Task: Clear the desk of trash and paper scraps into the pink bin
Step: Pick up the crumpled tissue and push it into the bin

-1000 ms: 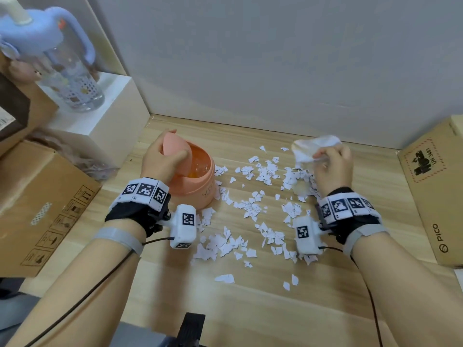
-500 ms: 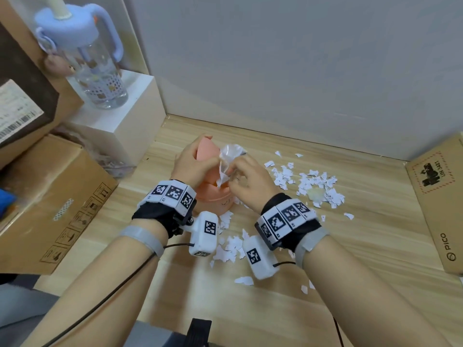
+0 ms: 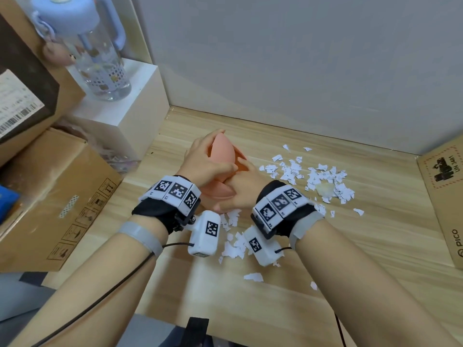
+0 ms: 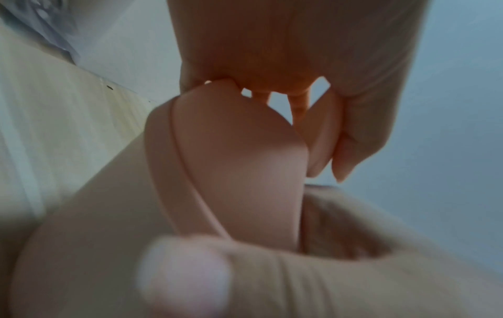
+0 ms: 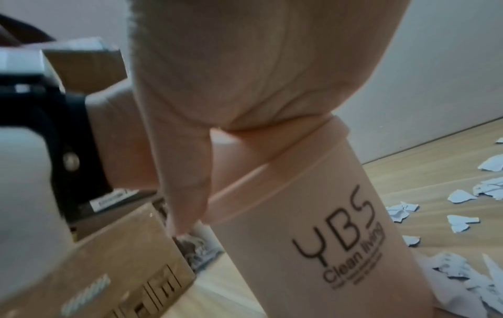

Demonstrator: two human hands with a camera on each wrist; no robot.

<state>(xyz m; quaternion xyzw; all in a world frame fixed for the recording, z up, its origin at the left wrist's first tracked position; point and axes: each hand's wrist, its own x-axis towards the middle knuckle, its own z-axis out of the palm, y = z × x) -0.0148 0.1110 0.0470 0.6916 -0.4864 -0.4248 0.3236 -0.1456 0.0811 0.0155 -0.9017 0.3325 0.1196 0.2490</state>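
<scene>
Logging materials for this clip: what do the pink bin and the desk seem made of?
Pink bin: likely matte moulded plastic, with smooth walls, a rim band and printed lettering. Desk: pale wood-grain surface, smooth; solid wood or laminate, cannot tell.

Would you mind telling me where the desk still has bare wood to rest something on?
Bare wood lies along the back wall behind the pink bin and paper scraps, and across the near edge of the desk in front of both wrists. It is crowded right of the bin, where scraps spread toward the PICO box, and under the wrists.
</scene>
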